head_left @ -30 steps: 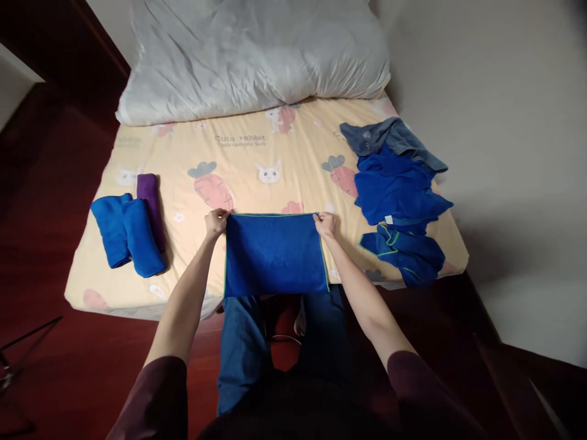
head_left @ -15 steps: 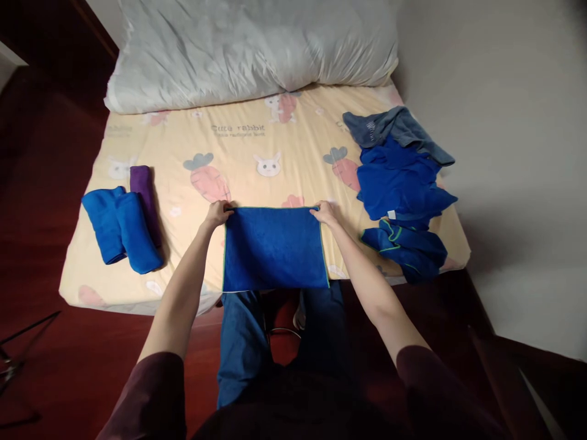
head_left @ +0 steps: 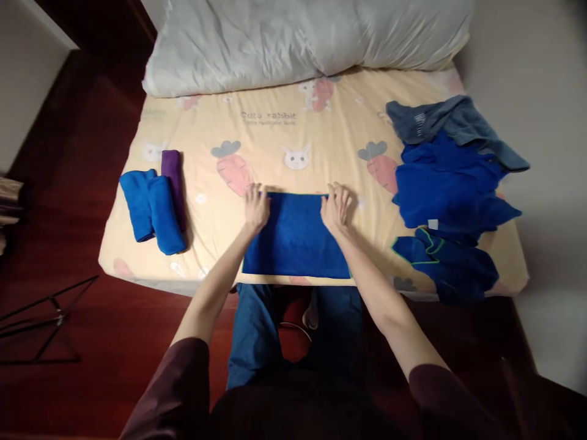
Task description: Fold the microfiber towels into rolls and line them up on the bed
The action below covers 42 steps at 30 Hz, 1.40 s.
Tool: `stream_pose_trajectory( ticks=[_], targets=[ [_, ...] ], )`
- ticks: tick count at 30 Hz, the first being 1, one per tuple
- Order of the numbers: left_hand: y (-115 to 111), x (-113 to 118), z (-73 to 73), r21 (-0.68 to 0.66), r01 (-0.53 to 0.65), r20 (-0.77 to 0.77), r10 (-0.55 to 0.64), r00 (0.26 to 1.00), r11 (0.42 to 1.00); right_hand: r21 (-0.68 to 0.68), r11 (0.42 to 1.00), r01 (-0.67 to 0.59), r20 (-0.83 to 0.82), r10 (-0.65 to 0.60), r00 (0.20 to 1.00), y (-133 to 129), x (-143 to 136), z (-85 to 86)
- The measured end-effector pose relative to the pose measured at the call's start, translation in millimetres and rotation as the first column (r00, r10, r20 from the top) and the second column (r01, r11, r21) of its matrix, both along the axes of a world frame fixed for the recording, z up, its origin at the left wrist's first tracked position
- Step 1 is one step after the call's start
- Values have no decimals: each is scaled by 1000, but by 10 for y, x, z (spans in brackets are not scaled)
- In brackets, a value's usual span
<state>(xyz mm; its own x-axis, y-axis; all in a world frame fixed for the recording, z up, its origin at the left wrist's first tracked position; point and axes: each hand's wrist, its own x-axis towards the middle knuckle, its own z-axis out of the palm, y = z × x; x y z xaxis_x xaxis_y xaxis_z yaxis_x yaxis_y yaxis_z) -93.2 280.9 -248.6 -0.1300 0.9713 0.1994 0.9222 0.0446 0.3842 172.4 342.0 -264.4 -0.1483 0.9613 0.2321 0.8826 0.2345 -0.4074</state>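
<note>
A blue towel [head_left: 298, 238] with thin green edging lies flat on the bed near its front edge. My left hand [head_left: 256, 208] rests on its far left corner, fingers extended and a little apart. At the far right corner, my right hand [head_left: 337, 206] lies with spread fingers touching the towel and the sheet beside it. Both hands face down, and neither appears to grip the fabric; the corners are partly hidden beneath them.
Folded blue towels [head_left: 153, 211] and a purple one [head_left: 172, 183] lie left. At right is a heap of crumpled blue cloths [head_left: 449, 189] under a grey-blue cloth [head_left: 458, 125]. A pale quilt [head_left: 302, 43] spans the bed's back. A black tripod [head_left: 57, 318] stands lower left.
The towel has gone from being held by its far corners, overhanging the bed edge, to lying flat on the bed. Both hands have loosened from a pinch to spread fingers. The view has shifted.
</note>
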Motion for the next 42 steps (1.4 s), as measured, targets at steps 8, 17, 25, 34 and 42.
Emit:
stream_pose_trajectory(
  ticks=[8, 17, 25, 34, 42],
  targets=[
    [-174, -122, -323, -112, 81, 56, -75, 996, 990, -182, 967, -180, 58, 193, 979, -160, 124, -240],
    [-1057, 228, -175, -169, 361, 73, -354, 933, 917, -183, 895, -407, 59, 423, 904, -1127, 131, 27],
    [-1952, -166, -159, -221, 177, -9, -184, 983, 959, -171, 980, -100, 70, 113, 991, -1588, 916, -77],
    [-2617, -169, -155, -220, 215, -103, -242, 965, 951, -69, 988, -136, -88, 130, 988, -2561, 1427, -123],
    [-2416, -16, -12, -309, 204, -248, -286, 926, 929, -20, 985, -170, -54, 169, 984, -2454, 1259, -70]
  ],
)
